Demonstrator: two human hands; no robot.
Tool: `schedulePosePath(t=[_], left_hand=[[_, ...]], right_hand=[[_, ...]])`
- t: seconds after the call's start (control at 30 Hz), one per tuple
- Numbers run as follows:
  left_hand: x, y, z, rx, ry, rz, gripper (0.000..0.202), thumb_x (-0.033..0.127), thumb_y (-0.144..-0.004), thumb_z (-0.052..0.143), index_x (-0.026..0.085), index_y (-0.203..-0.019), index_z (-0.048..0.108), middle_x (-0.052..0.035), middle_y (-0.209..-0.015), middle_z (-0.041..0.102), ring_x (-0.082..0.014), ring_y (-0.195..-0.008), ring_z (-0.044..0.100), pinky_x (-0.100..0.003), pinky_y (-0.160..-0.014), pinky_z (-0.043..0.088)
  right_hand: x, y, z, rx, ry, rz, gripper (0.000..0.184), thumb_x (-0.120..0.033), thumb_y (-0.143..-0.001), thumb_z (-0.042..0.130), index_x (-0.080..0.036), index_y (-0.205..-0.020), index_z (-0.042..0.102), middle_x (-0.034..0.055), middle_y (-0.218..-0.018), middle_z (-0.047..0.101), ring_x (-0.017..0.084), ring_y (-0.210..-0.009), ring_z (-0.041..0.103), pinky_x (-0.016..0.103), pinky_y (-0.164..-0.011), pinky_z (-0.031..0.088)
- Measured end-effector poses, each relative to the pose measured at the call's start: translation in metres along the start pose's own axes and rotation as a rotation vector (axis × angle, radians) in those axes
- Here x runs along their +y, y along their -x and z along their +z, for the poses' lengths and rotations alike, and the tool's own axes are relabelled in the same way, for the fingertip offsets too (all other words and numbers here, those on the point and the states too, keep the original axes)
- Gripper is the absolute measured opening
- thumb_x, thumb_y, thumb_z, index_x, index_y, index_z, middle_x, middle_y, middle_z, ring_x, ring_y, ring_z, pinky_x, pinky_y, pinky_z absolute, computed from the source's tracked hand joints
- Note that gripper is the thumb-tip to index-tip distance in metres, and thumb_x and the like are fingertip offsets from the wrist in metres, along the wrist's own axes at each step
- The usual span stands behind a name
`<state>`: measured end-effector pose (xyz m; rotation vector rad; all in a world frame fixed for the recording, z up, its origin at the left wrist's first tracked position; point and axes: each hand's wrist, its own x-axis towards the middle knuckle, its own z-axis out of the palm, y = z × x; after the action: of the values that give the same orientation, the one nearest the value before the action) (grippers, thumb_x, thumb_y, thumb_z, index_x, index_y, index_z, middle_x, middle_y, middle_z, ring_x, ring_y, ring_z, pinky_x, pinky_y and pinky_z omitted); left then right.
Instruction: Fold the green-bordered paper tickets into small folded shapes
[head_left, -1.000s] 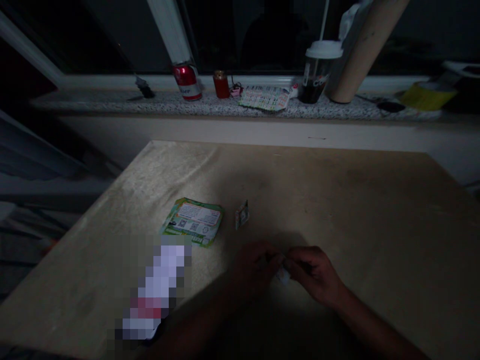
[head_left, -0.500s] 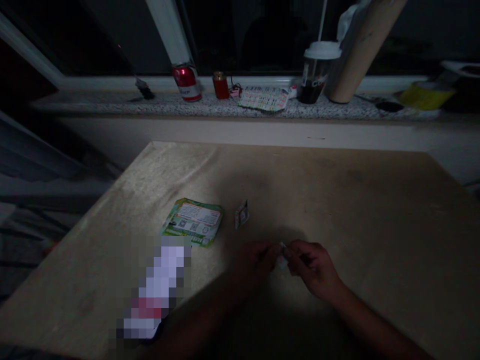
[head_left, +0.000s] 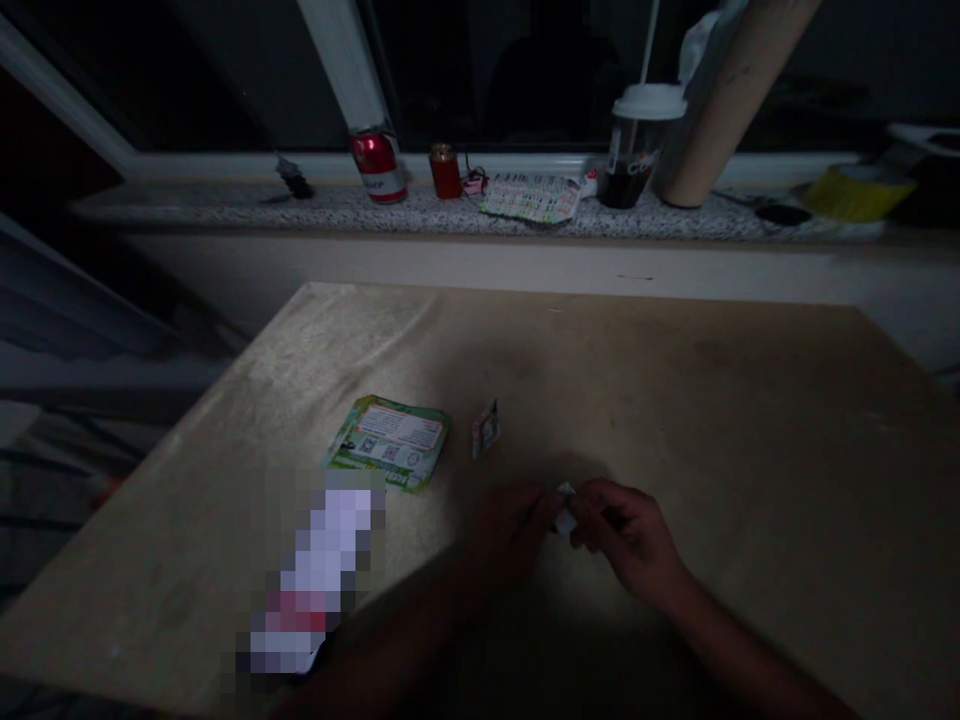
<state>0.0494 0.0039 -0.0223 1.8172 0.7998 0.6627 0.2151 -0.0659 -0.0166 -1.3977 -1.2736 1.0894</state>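
Observation:
Between my two hands is a small white piece of paper (head_left: 566,517), pinched at its edges above the table. My left hand (head_left: 514,525) lies in shadow, its thumb and fingertips closed at the paper's left side. My right hand (head_left: 626,530) grips the right side between thumb and forefinger, the other fingers curled. What is on the paper is too dark to read. Just beyond my left hand a small folded printed card (head_left: 486,430) stands on the table. Left of it lies a green printed packet (head_left: 394,443) with codes and text facing up.
A blurred-out bright object (head_left: 322,580) lies on the table (head_left: 712,400) near my left forearm. On the windowsill stand a red can (head_left: 379,168), a red candle (head_left: 445,172), a lidded cup (head_left: 634,150), a cardboard tube (head_left: 731,110) and yellow tape (head_left: 859,195).
Slightly more of the white paper's face shows between my fingers, and it has turned a little. The card and packet stay where they were; the view has shifted slightly.

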Motion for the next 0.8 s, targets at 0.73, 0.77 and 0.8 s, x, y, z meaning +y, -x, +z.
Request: schedulePosePath(t=[0.73,0.77,0.8], left_hand=[[-0.004,0.0,0.0,-0.041,0.064,0.028,0.05,0.05,-0.096,0.048,0.015,-0.062,0.06,0.0019,-0.053,0.047,-0.0104,-0.049,0.041,-0.024,-0.05,0.029],[-0.004,0.0,0.0,-0.042,0.067,0.028,0.047,0.049,-0.094,0.052,0.016,-0.061,0.058,0.0027,-0.053,0.045,-0.0102,-0.05,0.039,-0.024,-0.05,0.028],[-0.005,-0.001,-0.001,-0.042,0.071,0.027,0.045,0.048,-0.092,0.055,0.016,-0.061,0.057,0.0033,-0.053,0.043,-0.01,-0.05,0.038,-0.024,-0.051,0.028]], right_hand=[[0.004,0.001,-0.008,-0.211,-0.018,0.001,0.034,-0.039,-0.096,0.055,-0.017,-0.07,0.06,-0.0033,-0.055,0.049,0.009,-0.048,0.043,0.021,-0.046,0.033],[0.004,0.001,-0.008,-0.23,-0.017,-0.002,0.034,-0.038,-0.095,0.058,-0.017,-0.069,0.06,-0.0038,-0.054,0.048,0.009,-0.048,0.042,0.021,-0.046,0.032],[0.003,0.002,-0.009,-0.243,-0.015,-0.005,0.033,-0.037,-0.093,0.061,-0.017,-0.067,0.061,-0.0044,-0.054,0.046,0.009,-0.048,0.04,0.021,-0.045,0.031]])
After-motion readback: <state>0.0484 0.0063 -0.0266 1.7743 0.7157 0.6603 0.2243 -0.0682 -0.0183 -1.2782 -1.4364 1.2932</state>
